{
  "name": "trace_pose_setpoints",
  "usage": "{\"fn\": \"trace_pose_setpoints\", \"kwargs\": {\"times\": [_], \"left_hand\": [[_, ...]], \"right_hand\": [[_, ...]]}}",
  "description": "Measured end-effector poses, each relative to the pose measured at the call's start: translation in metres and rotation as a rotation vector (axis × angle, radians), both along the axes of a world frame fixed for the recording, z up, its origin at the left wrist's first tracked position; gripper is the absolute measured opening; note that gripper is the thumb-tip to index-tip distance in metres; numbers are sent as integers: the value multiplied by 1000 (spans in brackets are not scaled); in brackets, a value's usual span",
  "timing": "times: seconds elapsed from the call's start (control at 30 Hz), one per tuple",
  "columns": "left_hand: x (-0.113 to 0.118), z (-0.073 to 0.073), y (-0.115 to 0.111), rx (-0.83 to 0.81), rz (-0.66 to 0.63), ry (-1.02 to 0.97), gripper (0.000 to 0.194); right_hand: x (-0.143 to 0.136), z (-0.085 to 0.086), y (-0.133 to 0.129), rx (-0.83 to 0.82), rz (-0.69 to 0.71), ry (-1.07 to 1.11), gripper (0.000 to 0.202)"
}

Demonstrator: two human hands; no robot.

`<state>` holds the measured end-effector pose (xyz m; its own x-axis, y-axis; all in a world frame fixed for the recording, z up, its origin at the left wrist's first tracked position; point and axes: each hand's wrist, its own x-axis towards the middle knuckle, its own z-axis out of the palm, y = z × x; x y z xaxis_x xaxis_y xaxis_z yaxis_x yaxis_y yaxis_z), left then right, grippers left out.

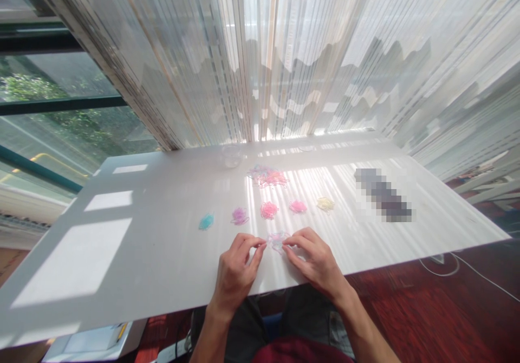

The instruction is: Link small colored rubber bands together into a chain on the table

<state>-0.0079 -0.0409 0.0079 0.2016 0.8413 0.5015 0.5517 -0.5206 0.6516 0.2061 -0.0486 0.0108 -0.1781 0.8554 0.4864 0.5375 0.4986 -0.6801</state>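
Note:
A small loose heap of mixed pale pink, lilac and bluish rubber bands (278, 239) lies near the front edge of the white table. At its left side is my left hand (239, 260), thumb and forefinger pinched together; whatever is between the tips is too small to make out. My right hand (311, 254) pinches at the heap's right side, its fingertips on the bands. Beyond my hands runs a row of single-colour piles: teal bands (206, 221), purple bands (240, 216), coral-pink bands (268, 210), pink bands (298, 206) and pale yellow bands (325, 204).
A larger mixed pile of bands (268, 176) sits behind the row. Near the back edge stand a clear container (231, 157) and a flat clear lid-like disc (306, 148). A blurred-out object (384, 195) lies at right. Striped curtains (268, 54) hang behind the table (162, 265).

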Motion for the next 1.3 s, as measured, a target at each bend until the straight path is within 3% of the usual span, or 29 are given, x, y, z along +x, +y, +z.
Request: {"fn": "trace_pose_setpoints", "kwargs": {"times": [0.33,0.53,0.73,0.97,1.3], "left_hand": [[-9,20,-2,36,75,-168,6],[-59,28,8,199,291,12,7],[-104,18,24,230,514,249,20],[-106,8,30,160,560,312,24],[-108,5,27,107,604,331,22]], "right_hand": [[1,-2,1,-22,3,1,13],[1,-1,1,-38,16,7,13],[1,-3,1,-44,24,5,11],[1,-3,1,-47,27,3,11],[1,-2,1,-41,23,3,11]]}}
